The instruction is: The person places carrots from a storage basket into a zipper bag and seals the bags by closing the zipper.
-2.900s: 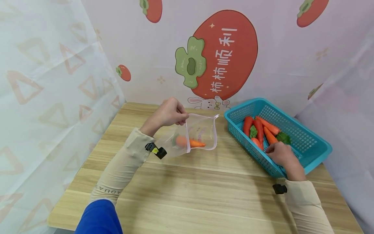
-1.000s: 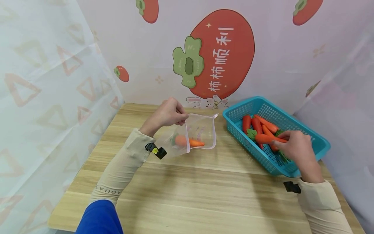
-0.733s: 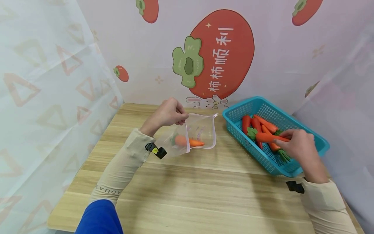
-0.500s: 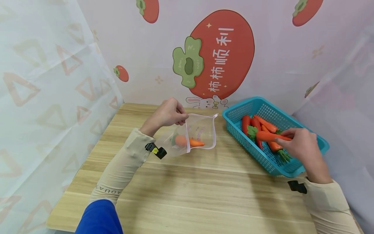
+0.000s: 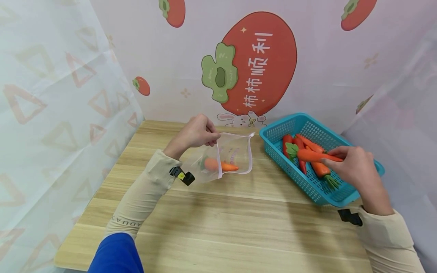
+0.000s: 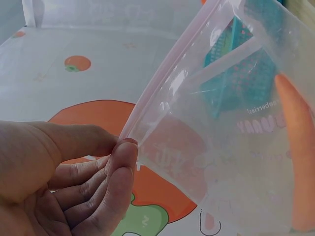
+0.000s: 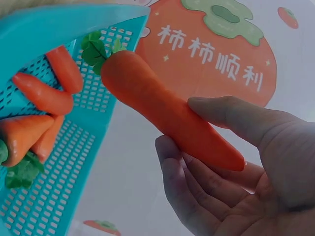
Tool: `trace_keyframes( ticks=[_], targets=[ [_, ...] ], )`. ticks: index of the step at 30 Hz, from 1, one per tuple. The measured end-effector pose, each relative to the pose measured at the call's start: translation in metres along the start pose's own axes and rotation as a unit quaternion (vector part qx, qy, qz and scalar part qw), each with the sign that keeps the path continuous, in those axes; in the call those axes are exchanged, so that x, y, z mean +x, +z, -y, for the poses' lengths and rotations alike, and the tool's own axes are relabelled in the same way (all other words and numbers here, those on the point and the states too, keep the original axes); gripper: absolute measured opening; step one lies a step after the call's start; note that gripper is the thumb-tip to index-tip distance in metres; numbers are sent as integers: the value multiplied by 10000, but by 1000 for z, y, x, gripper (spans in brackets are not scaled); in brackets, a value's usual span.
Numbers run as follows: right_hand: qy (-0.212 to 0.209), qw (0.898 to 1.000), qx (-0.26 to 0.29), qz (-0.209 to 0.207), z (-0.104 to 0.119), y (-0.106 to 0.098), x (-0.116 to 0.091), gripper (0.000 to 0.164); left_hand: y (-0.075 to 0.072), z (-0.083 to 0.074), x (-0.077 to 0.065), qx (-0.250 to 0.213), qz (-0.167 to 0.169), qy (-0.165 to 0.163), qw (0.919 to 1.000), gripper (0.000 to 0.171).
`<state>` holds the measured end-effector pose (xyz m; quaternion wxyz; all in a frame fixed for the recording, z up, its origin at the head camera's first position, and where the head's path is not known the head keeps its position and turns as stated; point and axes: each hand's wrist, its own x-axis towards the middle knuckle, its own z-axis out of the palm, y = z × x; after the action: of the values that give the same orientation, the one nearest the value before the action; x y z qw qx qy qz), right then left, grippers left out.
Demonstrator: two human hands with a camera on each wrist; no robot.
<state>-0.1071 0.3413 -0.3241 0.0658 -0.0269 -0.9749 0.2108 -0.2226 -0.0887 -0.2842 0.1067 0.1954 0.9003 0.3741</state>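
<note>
My left hand (image 5: pixel 199 132) pinches the pink-edged rim of a clear zip bag (image 5: pixel 235 151), holding its mouth apart; in the left wrist view thumb and fingertips meet on that edge. Inside the bag lies an orange carrot (image 5: pixel 212 164). Over the blue basket (image 5: pixel 293 176) my right hand (image 5: pixel 355 167) holds another carrot (image 5: pixel 312 156) by its tapered end, the leafy top pointing left. The right wrist view shows the thumb on one side of this carrot (image 7: pixel 162 110) and the fingers on the other. Several more carrots (image 5: pixel 320 168) and red vegetables (image 5: pixel 288 144) lie in the basket.
Both hands work over a wooden table (image 5: pixel 239 235). The basket stands at the table's back right, close to the side curtain (image 5: pixel 403 151). A printed cloth backdrop (image 5: pixel 164 60) rises behind the table's back edge.
My right hand reached among the basket's vegetables, took hold of a carrot and lifted it, then shifted slightly right and up with it. The left hand and bag have stayed in place.
</note>
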Motion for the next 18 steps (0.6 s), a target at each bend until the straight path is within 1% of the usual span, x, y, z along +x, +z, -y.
trace_keyframes(
  ticks=[8,14,18],
  targets=[
    [-113,9999,-1,-21,5,-2,0,39,0,0,-1,62,-39,-49,10000,16],
    [-124,9999,-16,-51,10,-5,0,41,1,0,-1,18,-37,-18,10000,15],
    [-232,9997,-39,-93,14,-7,2,40,1,0,-2,-17,-29,-28,10000,15]
  ],
)
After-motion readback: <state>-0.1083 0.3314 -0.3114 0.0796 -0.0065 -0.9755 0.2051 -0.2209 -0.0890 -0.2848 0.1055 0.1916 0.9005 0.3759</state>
